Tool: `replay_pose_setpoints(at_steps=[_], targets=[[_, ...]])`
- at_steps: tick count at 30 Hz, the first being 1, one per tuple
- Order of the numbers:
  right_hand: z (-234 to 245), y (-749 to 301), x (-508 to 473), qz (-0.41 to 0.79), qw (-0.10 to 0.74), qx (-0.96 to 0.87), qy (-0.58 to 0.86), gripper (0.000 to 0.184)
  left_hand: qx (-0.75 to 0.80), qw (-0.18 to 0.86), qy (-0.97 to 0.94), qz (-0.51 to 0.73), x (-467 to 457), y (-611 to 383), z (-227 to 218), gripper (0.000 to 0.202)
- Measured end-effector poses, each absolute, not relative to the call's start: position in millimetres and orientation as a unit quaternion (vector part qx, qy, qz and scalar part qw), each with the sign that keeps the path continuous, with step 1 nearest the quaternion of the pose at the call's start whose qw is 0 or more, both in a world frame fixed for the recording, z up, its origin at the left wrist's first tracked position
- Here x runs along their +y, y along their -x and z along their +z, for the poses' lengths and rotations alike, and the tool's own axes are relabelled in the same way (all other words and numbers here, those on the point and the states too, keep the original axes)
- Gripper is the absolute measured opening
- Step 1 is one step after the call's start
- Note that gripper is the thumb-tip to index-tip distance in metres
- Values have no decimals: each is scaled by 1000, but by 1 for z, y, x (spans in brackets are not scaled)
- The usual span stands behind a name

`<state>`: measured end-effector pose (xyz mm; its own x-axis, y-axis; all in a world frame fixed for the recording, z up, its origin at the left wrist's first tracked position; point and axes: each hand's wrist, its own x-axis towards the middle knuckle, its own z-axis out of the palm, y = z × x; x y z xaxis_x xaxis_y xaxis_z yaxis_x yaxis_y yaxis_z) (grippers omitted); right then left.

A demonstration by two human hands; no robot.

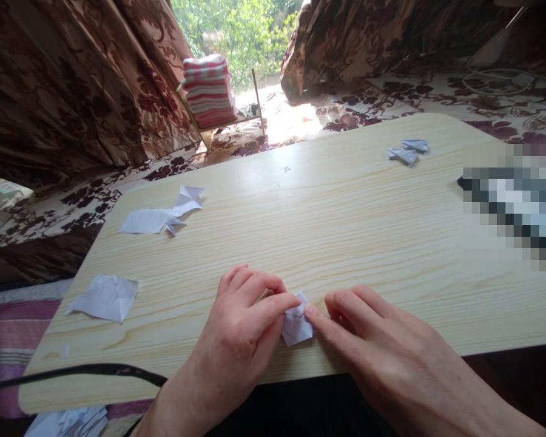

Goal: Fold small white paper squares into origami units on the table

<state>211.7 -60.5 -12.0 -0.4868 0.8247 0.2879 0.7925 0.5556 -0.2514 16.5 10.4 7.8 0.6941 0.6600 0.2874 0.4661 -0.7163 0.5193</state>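
Paper folded into a small white shape, with faint marks on it, lies on the pale wood-grained worktop near its close edge, between the person's two bare hands in the head view. The left hand has its fingers bent, one tip touching the upper left of the folded shape; the right hand sets one straighter tip against the upper right, its other fingers curled. Whether either hand pinches the paper, I cannot tell.

To the left lie a creased white paper sheet and, farther off, a printed white paper strip beside pointed folded white pieces. Two compact folded white paper shapes sit together toward the far right corner, with a blurred-out dark-edged object nearer at the right edge. Beyond the worktop stands a stack of folded pink-and-white striped cloths, beside brown floral curtains.
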Motion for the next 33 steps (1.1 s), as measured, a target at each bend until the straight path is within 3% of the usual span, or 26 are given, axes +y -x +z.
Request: replay_pose_setpoints(at_steps=[8, 20, 22, 24, 27, 29, 33], targets=[[-9, -216, -56, 47, 159, -876, 453, 44, 309, 239, -899, 201, 14, -11, 8, 23], [-13, -212, -56, 41, 189, -869, 455, 47, 362, 287, -864, 200, 3, -14, 15, 23], [-14, -211, -58, 42, 195, -862, 467, 48, 385, 306, -835, 245, -1, -18, 19, 26], [-14, -209, -60, 33, 193, -857, 477, 49, 427, 331, -757, 367, -1, -31, 25, 27], [-14, -206, -62, 25, 186, -855, 483, 42, 470, 439, -550, 532, 18, -69, 38, 21], [-13, -205, -63, 25, 182, -855, 485, 37, 460, 513, -485, 538, 46, -100, 53, 30], [-18, -203, -65, 20, 155, -860, 486, 38, 407, 484, -605, 484, 103, -128, 87, 32]])
